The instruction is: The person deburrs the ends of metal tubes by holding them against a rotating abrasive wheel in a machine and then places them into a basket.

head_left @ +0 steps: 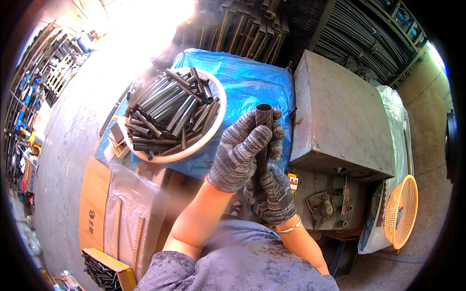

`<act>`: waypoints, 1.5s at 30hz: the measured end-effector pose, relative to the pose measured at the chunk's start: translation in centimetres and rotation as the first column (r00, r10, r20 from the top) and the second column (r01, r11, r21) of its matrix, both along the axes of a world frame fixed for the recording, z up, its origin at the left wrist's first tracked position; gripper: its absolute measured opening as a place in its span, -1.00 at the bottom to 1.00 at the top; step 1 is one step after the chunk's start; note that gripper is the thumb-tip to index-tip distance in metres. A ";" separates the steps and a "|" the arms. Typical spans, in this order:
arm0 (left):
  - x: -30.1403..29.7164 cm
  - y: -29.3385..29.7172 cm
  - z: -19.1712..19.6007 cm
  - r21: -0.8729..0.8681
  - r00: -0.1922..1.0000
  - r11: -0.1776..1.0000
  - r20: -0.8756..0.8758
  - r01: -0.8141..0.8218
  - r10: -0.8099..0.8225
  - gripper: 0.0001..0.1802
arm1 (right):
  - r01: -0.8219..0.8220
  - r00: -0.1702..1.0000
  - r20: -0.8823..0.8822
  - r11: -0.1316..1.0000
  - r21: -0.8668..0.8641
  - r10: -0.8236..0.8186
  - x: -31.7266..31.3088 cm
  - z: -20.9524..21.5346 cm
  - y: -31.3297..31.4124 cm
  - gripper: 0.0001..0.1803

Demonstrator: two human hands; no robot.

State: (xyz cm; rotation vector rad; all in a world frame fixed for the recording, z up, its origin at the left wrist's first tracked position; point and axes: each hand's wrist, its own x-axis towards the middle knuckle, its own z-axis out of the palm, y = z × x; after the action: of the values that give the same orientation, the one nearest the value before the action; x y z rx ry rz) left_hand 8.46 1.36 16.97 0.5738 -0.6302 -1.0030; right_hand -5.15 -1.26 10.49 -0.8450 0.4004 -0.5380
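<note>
Both my hands wear grey striped knit gloves and grip one short black tube point(263, 116) in front of me. My left hand point(240, 153) wraps round its upper part, below the open top end. Lower down, my right hand point(274, 194) closes round the tube's other end, which the glove hides. The tube stands nearly upright in the picture. To the left of my hands, a round pale basin point(221, 116) holds a heap of similar black tubes point(167, 109). It rests on a blue plastic sheet point(242, 72).
At my right stands a grey metal box-shaped machine point(344, 111), with a small fixture point(323, 206) on the bench below. A yellow mesh basket point(405, 213) is beyond it. On the left are a cardboard sheet point(92, 199) and a carton of black tubes point(109, 271).
</note>
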 end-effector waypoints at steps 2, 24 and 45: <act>0.0 0.1 0.1 0.002 1.000 1.000 -0.011 0.009 -0.009 -0.54 | -0.015 1.000 0.001 1.000 0.009 0.015 -0.1 -0.2 -0.1 -0.70; 0.2 0.3 -0.3 -0.016 0.998 1.000 -0.061 -0.003 0.002 -0.47 | 0.018 0.998 0.054 0.997 0.080 -0.022 0.5 0.4 0.5 -0.72; 2.5 2.3 -4.6 0.136 0.950 0.943 -0.029 -0.304 0.310 -0.62 | -0.057 0.935 -0.344 0.921 -0.386 -0.087 1.0 -4.6 0.4 -0.73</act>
State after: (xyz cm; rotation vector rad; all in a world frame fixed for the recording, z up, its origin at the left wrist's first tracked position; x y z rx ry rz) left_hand 10.99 3.65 12.35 0.7355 -0.4153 -0.7641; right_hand -4.18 -0.86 5.85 -1.3382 0.6446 -0.4855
